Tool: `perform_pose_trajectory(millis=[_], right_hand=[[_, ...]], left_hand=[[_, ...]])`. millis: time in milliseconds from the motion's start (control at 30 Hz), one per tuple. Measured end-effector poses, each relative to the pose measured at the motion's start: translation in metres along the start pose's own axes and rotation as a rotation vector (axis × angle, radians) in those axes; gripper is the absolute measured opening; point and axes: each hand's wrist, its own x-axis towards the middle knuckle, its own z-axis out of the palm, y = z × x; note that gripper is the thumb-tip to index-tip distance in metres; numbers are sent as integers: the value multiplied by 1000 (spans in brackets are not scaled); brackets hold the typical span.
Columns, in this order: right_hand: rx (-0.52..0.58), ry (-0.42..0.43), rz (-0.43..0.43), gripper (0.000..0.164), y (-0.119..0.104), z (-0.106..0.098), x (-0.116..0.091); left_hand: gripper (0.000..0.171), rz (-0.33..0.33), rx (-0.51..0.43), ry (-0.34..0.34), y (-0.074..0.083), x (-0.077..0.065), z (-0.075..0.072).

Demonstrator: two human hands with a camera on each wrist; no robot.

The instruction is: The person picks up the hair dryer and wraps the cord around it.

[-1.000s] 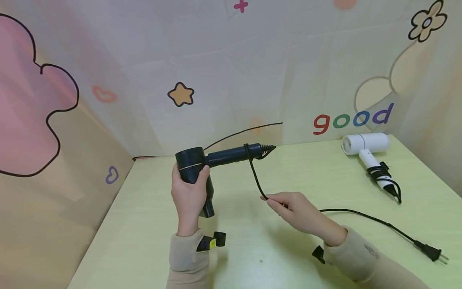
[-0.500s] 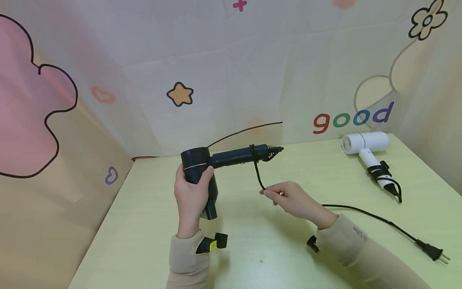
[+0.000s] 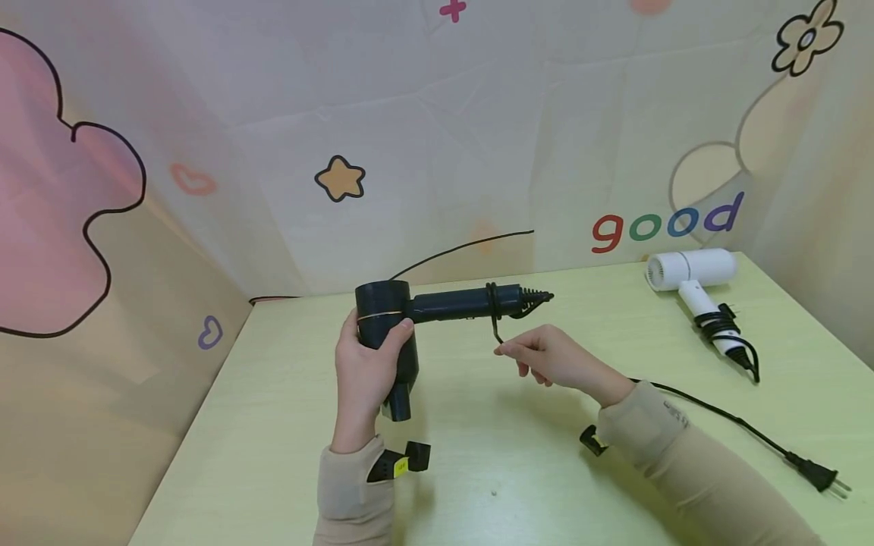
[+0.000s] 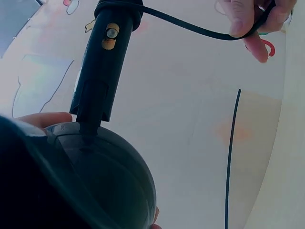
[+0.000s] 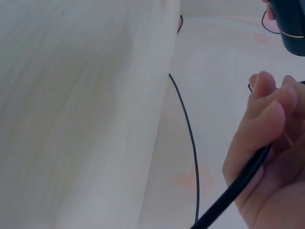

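A dark hair dryer is held up off the table by my left hand, which grips its barrel with the thumb in front. The handle points right, and its black cord is looped around the handle near the far end. My right hand pinches the cord just below the loops. In the left wrist view the cord runs from the handle to the right hand's fingers. Behind the right hand, the rest of the cord passes across the palm in the right wrist view.
On the light green table, a white hair dryer lies at the back right, its black cord wound round its handle. The dark dryer's plug rests near the right edge. A patterned backdrop stands behind the table.
The right hand has risen toward the handle, shortening the stretch of cord between them. The left hand and the dark hair dryer have shifted slightly right, and the handle has levelled.
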Motion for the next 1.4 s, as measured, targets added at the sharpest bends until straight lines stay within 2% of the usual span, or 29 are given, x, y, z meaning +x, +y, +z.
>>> perform_pose_trajectory(millis=[333,600,667,833,900,967,1067,1400], right_hand=[[-109,33,50,31,-6,-24,5],[-111,39,-33,15,-17,-48,3],[-114,35,-39,17,-20,-51,3],[-222,74,-63,22,-25,-58,4],[-256,85,-58,23,-26,-60,3],[-245,79,-32,25,-29,-62,2],[-256,90,-21,26,-34,-65,0],[-309,164,-75,23,-50,-70,-6]], left_hand=[[55,-8,-40,-114,2,-3,-2],[53,-11,-12,-174,0,-1,-2],[51,-9,-10,-188,-1,-1,-2],[49,7,-9,-223,0,-2,-2],[50,15,-7,-239,0,-2,-1],[50,20,-2,-255,0,-2,-1],[51,25,10,-268,0,-2,-1],[59,50,32,-265,-2,-3,2]])
